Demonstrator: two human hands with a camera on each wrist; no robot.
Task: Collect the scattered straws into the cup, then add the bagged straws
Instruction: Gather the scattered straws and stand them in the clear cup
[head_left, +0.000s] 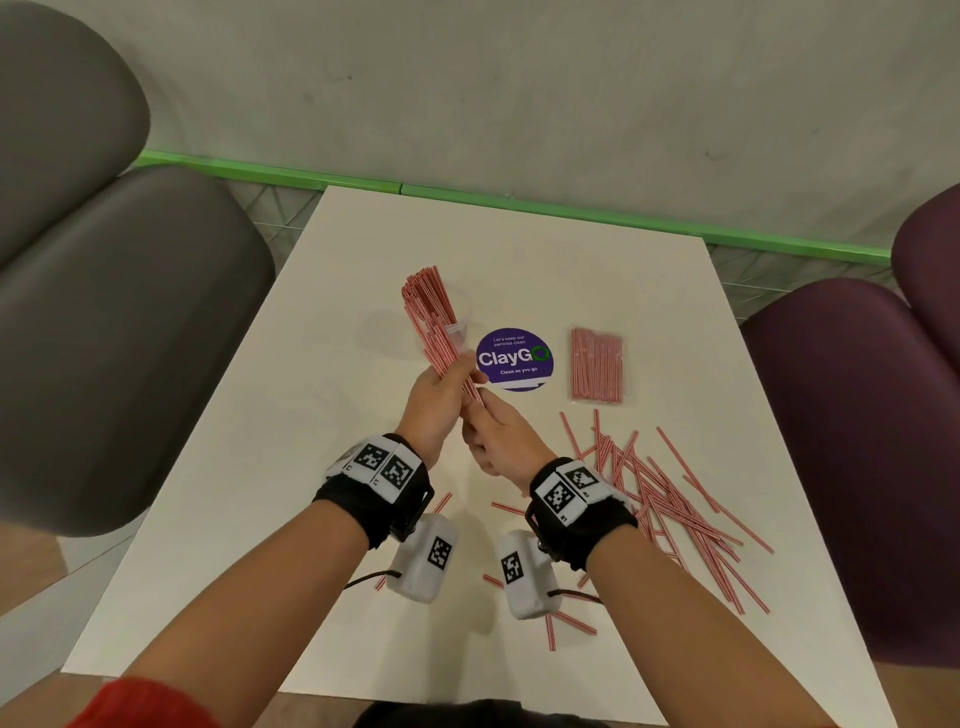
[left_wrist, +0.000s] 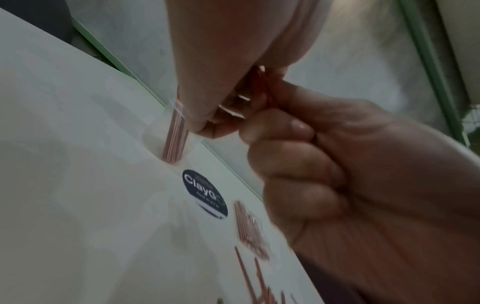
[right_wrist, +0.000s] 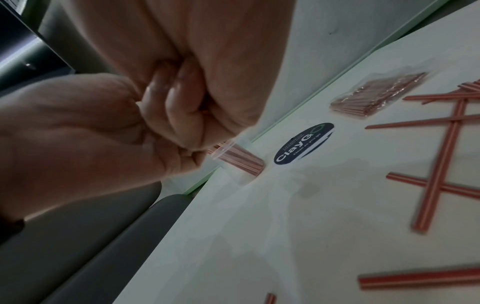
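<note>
A bundle of red-and-white striped straws (head_left: 456, 370) is gripped by both hands above the white table (head_left: 322, 467). My left hand (head_left: 441, 395) wraps the bundle's middle; my right hand (head_left: 491, 434) pinches its lower ends just below. In the left wrist view the left hand (left_wrist: 207, 61) and the right hand (left_wrist: 337, 164) meet on the straw ends (left_wrist: 262, 86). Just beyond stands a clear cup (head_left: 461, 332) with several straws (head_left: 423, 296) upright in it, also visible as the cup (right_wrist: 233, 160). The bagged straws (head_left: 597, 364) lie flat to the right. Several scattered straws (head_left: 670, 504) lie at the near right.
A round purple ClayGo sticker (head_left: 514, 358) sits between cup and bag. A few loose straws (head_left: 571, 621) lie under my wrists. Grey chairs (head_left: 119, 338) stand left of the table, purple chairs (head_left: 857, 441) right. A green strip (head_left: 519, 202) runs behind the far edge.
</note>
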